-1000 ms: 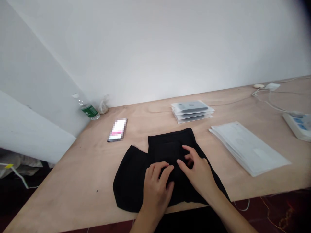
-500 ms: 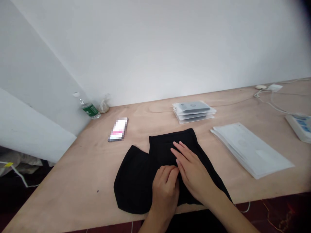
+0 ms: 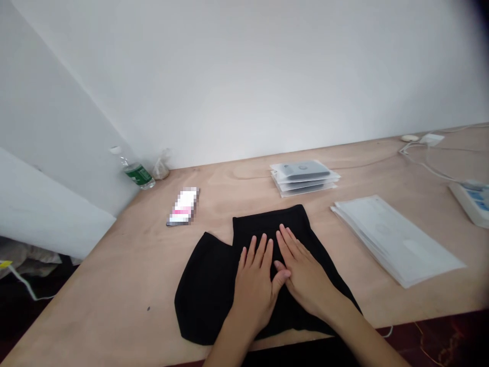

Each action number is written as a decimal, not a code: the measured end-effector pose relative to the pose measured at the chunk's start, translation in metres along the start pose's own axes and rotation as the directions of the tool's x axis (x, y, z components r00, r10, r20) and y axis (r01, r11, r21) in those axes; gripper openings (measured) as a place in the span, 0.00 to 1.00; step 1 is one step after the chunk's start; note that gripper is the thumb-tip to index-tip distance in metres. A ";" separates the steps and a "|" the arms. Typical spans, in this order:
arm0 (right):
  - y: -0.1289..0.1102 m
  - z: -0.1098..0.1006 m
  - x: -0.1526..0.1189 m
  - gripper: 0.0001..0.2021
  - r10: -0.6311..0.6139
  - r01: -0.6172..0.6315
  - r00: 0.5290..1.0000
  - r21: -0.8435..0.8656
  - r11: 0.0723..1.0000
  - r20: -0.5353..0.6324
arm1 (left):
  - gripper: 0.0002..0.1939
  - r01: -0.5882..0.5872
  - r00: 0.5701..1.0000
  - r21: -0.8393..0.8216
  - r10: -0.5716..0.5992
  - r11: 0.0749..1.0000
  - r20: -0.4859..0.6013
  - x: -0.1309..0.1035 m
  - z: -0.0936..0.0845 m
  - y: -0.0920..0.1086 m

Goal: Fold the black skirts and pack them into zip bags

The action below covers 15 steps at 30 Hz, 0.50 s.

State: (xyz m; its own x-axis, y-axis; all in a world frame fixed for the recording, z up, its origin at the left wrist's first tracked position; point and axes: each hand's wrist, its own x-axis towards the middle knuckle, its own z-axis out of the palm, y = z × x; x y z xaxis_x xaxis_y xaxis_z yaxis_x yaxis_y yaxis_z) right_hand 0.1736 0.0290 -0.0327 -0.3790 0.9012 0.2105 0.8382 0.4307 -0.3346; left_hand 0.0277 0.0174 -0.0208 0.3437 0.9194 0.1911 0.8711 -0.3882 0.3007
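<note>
A piece of black cloth (image 3: 204,290), which looks like a small garment, lies flat near the front edge of the wooden table. A notch shows in its far edge, left of the middle. My left hand (image 3: 255,285) rests palm down on the cloth with the fingers spread. Beside it my right hand (image 3: 305,275) also lies flat on the fabric, its fingers stretched out and close together. The two thumbs meet or overlap between the hands. Parts of the cloth are hidden under both hands and wrists.
Flat translucent bags (image 3: 397,239) lie to the right. Behind the cloth is a stack of bagged dark items (image 3: 305,178). A phone (image 3: 183,206), a water bottle (image 3: 139,175) and a small plastic bag (image 3: 161,167) are at left. A power strip (image 3: 473,201) with white cables sits far right.
My left hand has opened from curled fingers and now lies flat further forward on the cloth. The right hand has shifted slightly and stays flat.
</note>
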 end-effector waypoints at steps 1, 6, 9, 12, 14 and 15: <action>0.000 0.001 0.000 0.28 0.003 -0.003 1.000 0.011 1.000 0.000 | 0.31 0.001 1.000 0.020 -0.001 1.000 0.017 0.000 0.002 -0.002; 0.004 -0.007 -0.003 0.28 0.014 -0.021 0.999 0.142 0.990 0.051 | 0.33 -0.039 0.999 0.084 0.037 0.996 0.026 -0.004 0.002 -0.003; 0.025 -0.021 -0.013 0.30 0.169 -0.163 0.985 0.131 0.978 -0.034 | 0.33 -0.050 0.999 0.107 0.049 0.993 0.006 -0.005 0.001 -0.002; 0.062 -0.033 -0.027 0.28 0.364 -0.384 0.898 -0.035 0.923 -0.249 | 0.33 -0.051 0.998 0.118 0.053 0.992 -0.017 -0.005 0.002 -0.002; 0.086 -0.037 -0.036 0.26 0.447 -0.504 0.842 -0.148 0.851 -0.301 | 0.32 -0.050 0.998 0.118 0.053 0.992 -0.023 -0.005 0.003 -0.002; 0.096 -0.037 -0.040 0.26 0.483 -0.546 0.824 -0.191 0.816 -0.296 | 0.32 -0.050 0.998 0.117 0.052 0.992 -0.020 -0.005 0.003 -0.002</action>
State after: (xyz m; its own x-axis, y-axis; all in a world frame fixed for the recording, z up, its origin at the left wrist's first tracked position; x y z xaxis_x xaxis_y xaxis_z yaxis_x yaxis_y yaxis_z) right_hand 0.2838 0.0326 -0.0388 0.2087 0.9358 0.2842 0.9654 -0.1507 -0.2129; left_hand 0.0254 0.0142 -0.0253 0.3818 0.8963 0.2254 0.8879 -0.4234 0.1797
